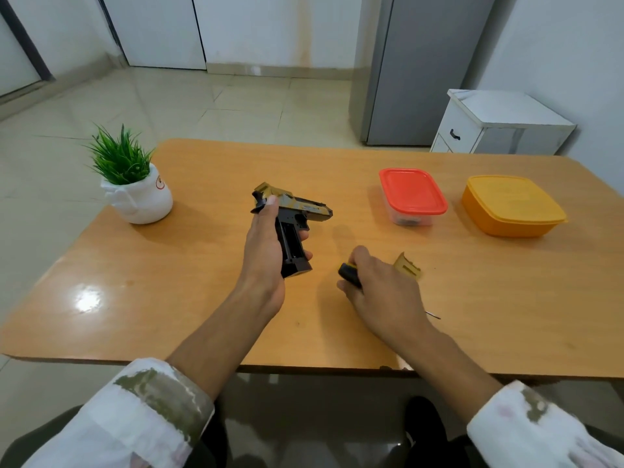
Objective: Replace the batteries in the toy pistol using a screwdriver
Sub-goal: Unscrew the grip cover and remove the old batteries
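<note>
Black handle cavity is lying open: I am holding the pistol in one hand and the screwdriver in the other.

My left hand [261, 244] is gripping the toy pistol [293, 211] by its handle over the middle of the table [169, 265], keeping the open battery slot [291, 243] facing me. My right hand [378, 285] is curling round the screwdriver [349, 274] low on the tabletop, and the gold cover [408, 266] is lying just beside it. I am judging the swap to be next. Setting the screwdriver flat near the cover and holding the slot upward should be helping. I cannot tell whether the red-lidded box [412, 194] is holding batteries.
</note>
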